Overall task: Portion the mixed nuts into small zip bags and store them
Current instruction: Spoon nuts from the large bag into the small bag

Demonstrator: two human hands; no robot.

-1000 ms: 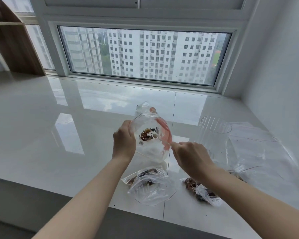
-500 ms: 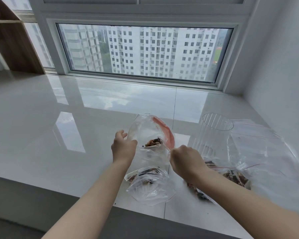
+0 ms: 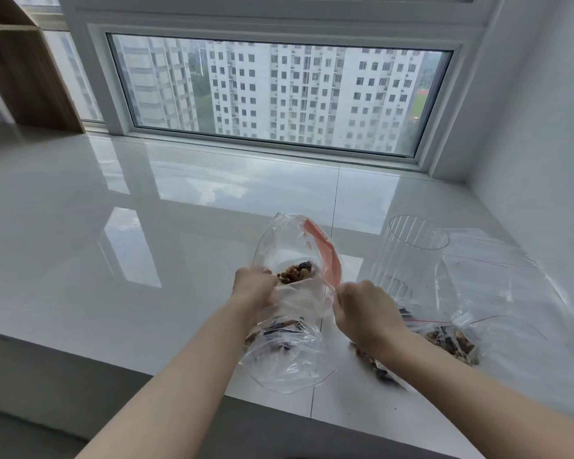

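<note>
Glossy white tiling forms the surface [image 3: 146,226], which runs up to a wide window [image 3: 279,94] with white apartment blocks beyond; a wooden shelf unit [image 3: 20,71] is seen at the far left. A clear zip bag [image 3: 292,246] with a red seal strip is held above the near edge, a small portion of mixed nuts [image 3: 295,272] visible inside it. The left hand [image 3: 256,289] is closed on the bag's left side, fingers curled into the plastic. The right hand [image 3: 367,313] is closed on the bag's right edge, just below the red strip. Directly beneath, a second filled bag [image 3: 289,356] lies flat on the surface. To the right, a clear ribbed cup [image 3: 411,253] stands upright, and just beside it a large bag [image 3: 497,293] lies with loose nuts [image 3: 451,342] gathered at its near end.
</note>
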